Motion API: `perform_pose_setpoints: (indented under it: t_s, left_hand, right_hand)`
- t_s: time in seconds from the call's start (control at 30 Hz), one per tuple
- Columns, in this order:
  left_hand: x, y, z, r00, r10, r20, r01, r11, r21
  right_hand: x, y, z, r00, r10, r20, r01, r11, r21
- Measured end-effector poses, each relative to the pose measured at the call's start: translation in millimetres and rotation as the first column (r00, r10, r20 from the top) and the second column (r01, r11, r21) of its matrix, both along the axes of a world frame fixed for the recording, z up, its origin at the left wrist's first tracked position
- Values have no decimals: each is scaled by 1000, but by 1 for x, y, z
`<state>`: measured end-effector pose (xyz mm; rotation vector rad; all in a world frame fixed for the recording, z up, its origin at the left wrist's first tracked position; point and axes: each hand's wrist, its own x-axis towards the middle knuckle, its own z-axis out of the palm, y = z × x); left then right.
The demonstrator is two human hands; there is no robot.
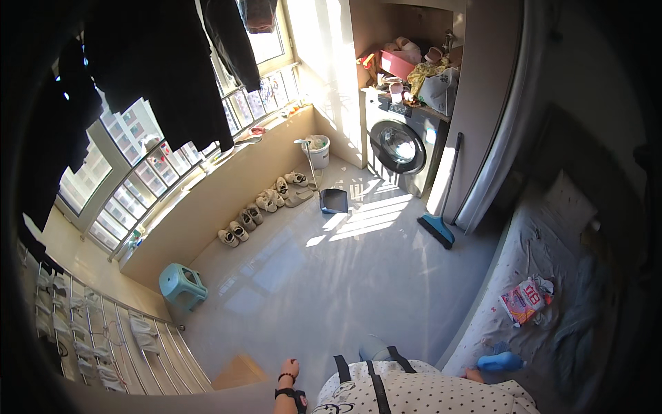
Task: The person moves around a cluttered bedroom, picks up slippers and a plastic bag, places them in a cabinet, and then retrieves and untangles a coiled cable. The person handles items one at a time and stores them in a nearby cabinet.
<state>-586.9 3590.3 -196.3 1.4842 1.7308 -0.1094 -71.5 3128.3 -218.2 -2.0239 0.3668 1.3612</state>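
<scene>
The bed (483,331) has a sheet of matt, wrinkled cloth; near its left edge the blue bottle-like thing (501,361) looks like smooth plastic, and the package (527,301), farther inside, like shiny, creased plastic film. The floor (276,303) is smooth and rather glossy, and toward its left edge the stool (176,279) seems plastic, while the rack (162,320) has shiny metal bars.

Strong daylight from the windows (134,131) at left; right side dim.

We record near-white glare on the wall (324,76) by the glass, barred sun patches on the floor (276,324), and hanging clothes (152,69) backlit to near-black. The bed (507,272) and right hand (474,375) lie in shade. We see straight edges bowing toward a black rim; the centre reads fairly sharp.
</scene>
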Motion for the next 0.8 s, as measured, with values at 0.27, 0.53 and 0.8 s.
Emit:
perform_pose_setpoints:
  t_s: [0.27,0.53,0.8]
  left_hand:
    - [203,306,20,930,-296,217,273,954,126]
    - [245,441,12,938,-342,-57,273,829,-487]
    - [389,640,-25,989,-136,-57,84,838,-539]
  right_hand:
    - [57,121,10,925,-374,-68,359,919,-165]
    - [288,492,70,840,-22,542,-37,995,98]
    - [442,778,191,673,-46,738,-255,923,289]
